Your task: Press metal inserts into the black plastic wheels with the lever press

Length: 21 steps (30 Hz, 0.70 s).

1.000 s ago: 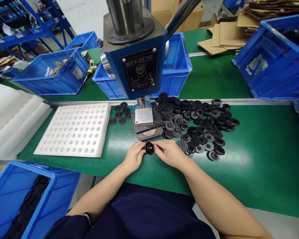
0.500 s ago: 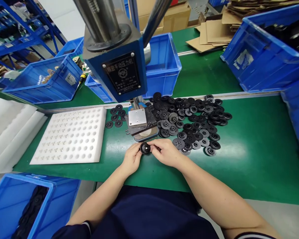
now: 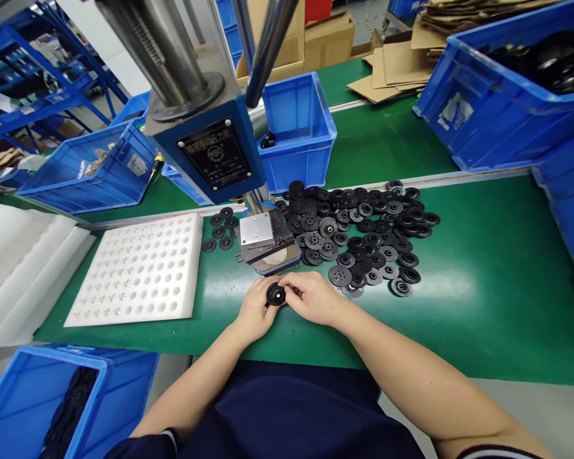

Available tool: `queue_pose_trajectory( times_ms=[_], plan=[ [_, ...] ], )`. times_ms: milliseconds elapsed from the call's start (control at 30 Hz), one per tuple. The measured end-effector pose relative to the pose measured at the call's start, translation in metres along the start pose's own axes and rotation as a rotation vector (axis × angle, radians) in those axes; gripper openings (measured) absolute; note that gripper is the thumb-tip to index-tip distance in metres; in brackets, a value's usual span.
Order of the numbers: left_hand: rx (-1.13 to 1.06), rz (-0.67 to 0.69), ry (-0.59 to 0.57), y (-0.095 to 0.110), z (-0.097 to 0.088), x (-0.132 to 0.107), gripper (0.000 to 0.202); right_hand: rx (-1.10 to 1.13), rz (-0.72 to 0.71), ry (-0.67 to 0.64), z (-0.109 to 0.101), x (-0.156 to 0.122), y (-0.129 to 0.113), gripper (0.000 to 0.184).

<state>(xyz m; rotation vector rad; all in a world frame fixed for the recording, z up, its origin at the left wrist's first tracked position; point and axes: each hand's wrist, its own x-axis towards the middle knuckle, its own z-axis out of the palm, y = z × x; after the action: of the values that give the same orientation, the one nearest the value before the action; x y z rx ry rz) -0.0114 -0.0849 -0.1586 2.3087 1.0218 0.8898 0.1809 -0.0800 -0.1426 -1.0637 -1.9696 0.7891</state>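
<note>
My left hand (image 3: 254, 309) and my right hand (image 3: 310, 296) meet over the green mat, both pinching one small black round wheel (image 3: 275, 294) between their fingertips. The wheel's face with a centre hole points up at me. Just beyond my hands sits the metal fixture (image 3: 266, 242) at the foot of a blue manual press (image 3: 210, 153). A heap of several like black wheels (image 3: 363, 236) spreads to the right of the fixture, close to my right hand.
A white foam tray (image 3: 138, 271) with rows of holes lies to the left. A few black wheels (image 3: 219, 231) lie between tray and press. Blue bins stand behind (image 3: 299, 131), far left (image 3: 88, 172), right (image 3: 502, 95) and lower left (image 3: 38, 401). Flat cardboard (image 3: 392, 64) lies at the back.
The wheel in my fingers has turned so its face points up. My view has tilted and shifted, so the press leans left; my hands stay together in front of the fixture.
</note>
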Motion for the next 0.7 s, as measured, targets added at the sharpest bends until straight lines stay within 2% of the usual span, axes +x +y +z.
queue_pose_trajectory(
  times_ms=[200,333,400,467,533,600,633,700],
  plan=[
    [-0.03,-0.005,0.023,0.002,-0.001,0.002,0.028,0.043,-0.019,-0.005,-0.001,0.001,-0.007,0.017],
    [-0.054,-0.054,0.049,0.0,0.003,0.001,0.025,0.04,-0.023,0.01,-0.004,0.003,-0.008,0.018],
    [-0.081,-0.106,0.057,-0.004,0.005,-0.006,0.023,-0.011,-0.019,0.073,-0.007,0.004,-0.006,0.019],
    [-0.1,-0.19,0.079,-0.011,-0.002,-0.018,0.022,-0.083,0.012,0.215,-0.012,0.006,-0.001,0.02],
    [-0.089,-0.301,0.115,-0.022,-0.023,-0.028,0.023,-0.171,0.077,0.389,-0.019,0.009,0.007,0.021],
    [-0.054,-0.421,0.159,-0.035,-0.058,-0.026,0.026,-0.281,0.158,0.507,-0.027,0.012,0.016,0.022],
    [-0.038,-0.481,0.179,-0.043,-0.078,-0.018,0.028,-0.343,0.205,0.533,-0.031,0.014,0.021,0.023],
    [0.007,-0.596,0.251,-0.056,-0.119,0.015,0.031,-0.454,0.305,0.524,-0.036,0.018,0.03,0.029]
  ],
)
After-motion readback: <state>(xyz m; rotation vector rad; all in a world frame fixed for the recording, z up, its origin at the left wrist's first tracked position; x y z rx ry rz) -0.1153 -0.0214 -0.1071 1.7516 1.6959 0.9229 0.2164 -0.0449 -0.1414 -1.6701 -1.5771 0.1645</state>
